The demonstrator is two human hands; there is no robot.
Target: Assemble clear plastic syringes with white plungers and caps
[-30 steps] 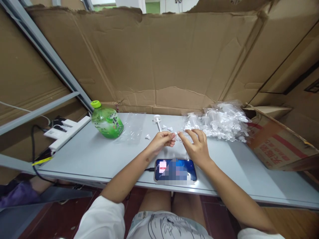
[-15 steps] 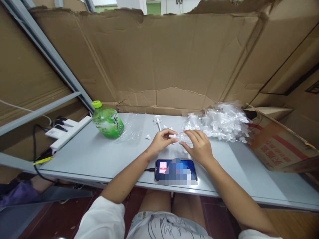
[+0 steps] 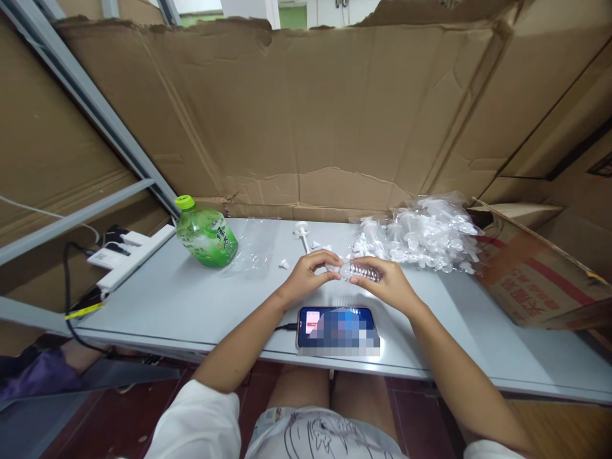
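Note:
Between my hands, above the grey table (image 3: 201, 306), lies a small clear ribbed piece (image 3: 366, 272), held roughly level. My right hand (image 3: 389, 284) is closed around its right part with thumb and fingers. My left hand (image 3: 313, 275) pinches its left end, where a whitish part is mostly hidden by the fingertips. Just behind my left hand are a white pump-like piece (image 3: 302, 231) with a stem and several small white bits, one (image 3: 284, 264) of them apart to the left. A phone (image 3: 337, 328) with a lit screen rests in front of my hands.
Plastic bags of white parts (image 3: 430, 233) lie at the back right, beside a cardboard box (image 3: 540, 280). A green bottle (image 3: 208, 236) and an empty clear bag (image 3: 253, 245) are back left, near a white power strip (image 3: 138, 258). Cardboard (image 3: 306, 115) stands behind.
My right hand has shifted its grip on the clear piece, its fingers now lower and flatter. The ribs show more, and the white left end is now mostly covered by my left fingers.

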